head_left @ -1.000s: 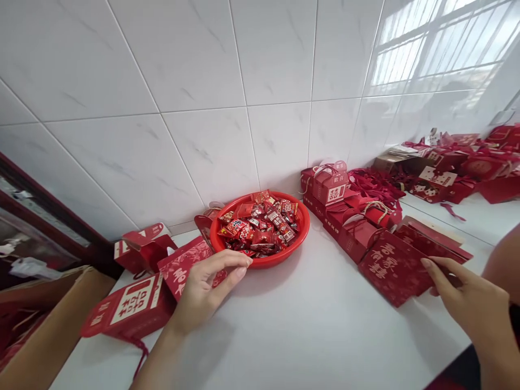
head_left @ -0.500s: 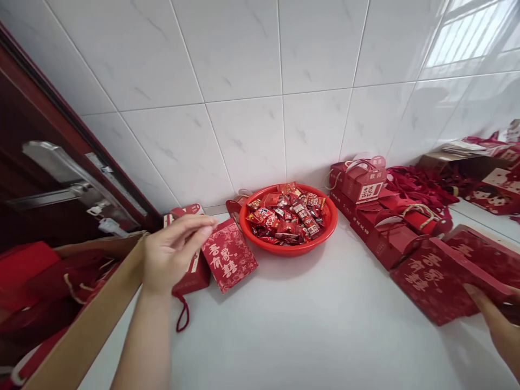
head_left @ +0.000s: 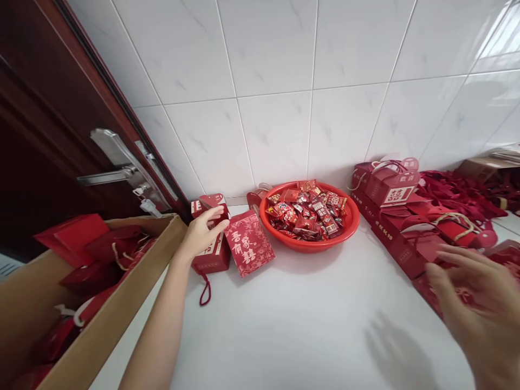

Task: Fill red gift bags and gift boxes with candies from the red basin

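Note:
My left hand (head_left: 204,232) is open over a red gift box (head_left: 212,262), thumb and fingers apart. It covers part of the box's top, and whether it touches the box I cannot tell. A dark red cord loop (head_left: 206,292) hangs out at the box's foot. Just right of it leans a red patterned card box (head_left: 251,246) with pale lettering. My right hand (head_left: 473,300), slightly blurred, hovers open with nothing in it. Beneath and behind that hand lies a red lettered paper box (head_left: 426,292), mostly hidden.
A red plastic basket (head_left: 354,230) full of wrapped candies (head_left: 311,214) stands by the tiled wall. Red gift boxes (head_left: 390,187) line the right side, with dark red ribbons (head_left: 459,192) behind. At left, a cardboard carton (head_left: 134,303) holds red bags beside a door handle (head_left: 105,177).
My right hand has let go of the red lettered paper box and lifted, fingers spread. The fingers of my left hand have parted from a pinch. The view has swung left.

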A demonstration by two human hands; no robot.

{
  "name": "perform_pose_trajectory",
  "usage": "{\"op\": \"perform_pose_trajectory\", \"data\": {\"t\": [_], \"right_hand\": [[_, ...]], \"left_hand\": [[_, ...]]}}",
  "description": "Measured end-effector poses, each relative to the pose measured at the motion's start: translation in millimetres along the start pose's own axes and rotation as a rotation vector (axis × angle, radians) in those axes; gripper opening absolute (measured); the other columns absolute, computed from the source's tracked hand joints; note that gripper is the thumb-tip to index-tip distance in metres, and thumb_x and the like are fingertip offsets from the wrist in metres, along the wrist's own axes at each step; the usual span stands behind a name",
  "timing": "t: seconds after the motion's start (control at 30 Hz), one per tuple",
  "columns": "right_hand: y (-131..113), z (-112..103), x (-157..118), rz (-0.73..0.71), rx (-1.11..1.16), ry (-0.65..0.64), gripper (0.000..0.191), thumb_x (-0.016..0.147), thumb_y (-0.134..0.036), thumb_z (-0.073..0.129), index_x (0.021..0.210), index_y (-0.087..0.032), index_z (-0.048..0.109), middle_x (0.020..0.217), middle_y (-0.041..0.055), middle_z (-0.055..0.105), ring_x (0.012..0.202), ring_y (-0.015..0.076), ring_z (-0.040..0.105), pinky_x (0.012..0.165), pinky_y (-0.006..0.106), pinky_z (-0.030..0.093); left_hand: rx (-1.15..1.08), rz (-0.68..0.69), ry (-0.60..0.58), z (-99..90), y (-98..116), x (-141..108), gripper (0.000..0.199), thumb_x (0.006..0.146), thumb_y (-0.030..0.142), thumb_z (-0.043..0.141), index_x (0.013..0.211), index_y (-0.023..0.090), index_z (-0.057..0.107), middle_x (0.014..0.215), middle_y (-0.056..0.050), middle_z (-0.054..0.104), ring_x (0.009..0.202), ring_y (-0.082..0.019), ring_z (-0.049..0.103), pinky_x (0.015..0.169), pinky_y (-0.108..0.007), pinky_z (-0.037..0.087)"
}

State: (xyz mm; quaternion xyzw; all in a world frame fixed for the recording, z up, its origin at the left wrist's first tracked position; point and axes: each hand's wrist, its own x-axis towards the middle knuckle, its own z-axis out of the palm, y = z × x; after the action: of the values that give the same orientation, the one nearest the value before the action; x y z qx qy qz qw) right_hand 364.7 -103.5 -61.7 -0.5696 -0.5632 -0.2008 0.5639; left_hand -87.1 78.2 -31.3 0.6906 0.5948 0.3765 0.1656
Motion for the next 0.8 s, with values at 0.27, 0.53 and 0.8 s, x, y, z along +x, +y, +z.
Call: {"op": "perform_pose_trajectory", "data": {"t": [0.27, 0.53, 0.8], "right_hand": [[-39.2, 56.2, -1.4, -0.135, 0.318, -0.427, 0.008, 0.096, -0.022, 0.060, 0.100, -0.022, 0.067, 0.107, 0.0082, 0.070, 0.054, 0.0090, 0.058, 0.056, 0.027, 0.053], [-48.1, 85.1, -5.6, 0.125, 0.505, -0.869, 0.026, 0.097, -0.046, 0.055, 0.103, -0.023, 0.065, 0.098, 0.0092, 0.070, 0.060, 0.0147, 0.061, 0.054, 0.029, 0.054], [-65.9, 115.4, 5.1, 0.349, 1.001, -1.230, 0.051, 0.097, -0.062, 0.046, 0.127, -0.022, 0.056, 0.128, 0.0134, 0.061, 0.073, 0.0146, 0.064, 0.065, 0.033, 0.057]], "left_hand": [[-0.176, 0.032, -0.242, -6.2, 18.6, -12.9, 0.045, 0.070, 0.051, 0.074, 0.100, 0.017, 0.076, 0.097, -0.007, 0.076, 0.090, -0.026, 0.070, 0.085, -0.036, 0.057], [-0.815, -0.101, 0.029, -1.9, 44.3, -27.3, 0.035, 0.058, 0.033, 0.089, 0.085, 0.017, 0.074, 0.079, -0.003, 0.074, 0.069, -0.016, 0.067, 0.069, -0.030, 0.056], [-1.166, -0.185, -0.158, 32.7, 75.1, -30.1, 0.016, 0.064, 0.027, 0.076, 0.072, 0.019, 0.064, 0.076, 0.000, 0.067, 0.069, -0.016, 0.065, 0.069, -0.031, 0.056]]}}
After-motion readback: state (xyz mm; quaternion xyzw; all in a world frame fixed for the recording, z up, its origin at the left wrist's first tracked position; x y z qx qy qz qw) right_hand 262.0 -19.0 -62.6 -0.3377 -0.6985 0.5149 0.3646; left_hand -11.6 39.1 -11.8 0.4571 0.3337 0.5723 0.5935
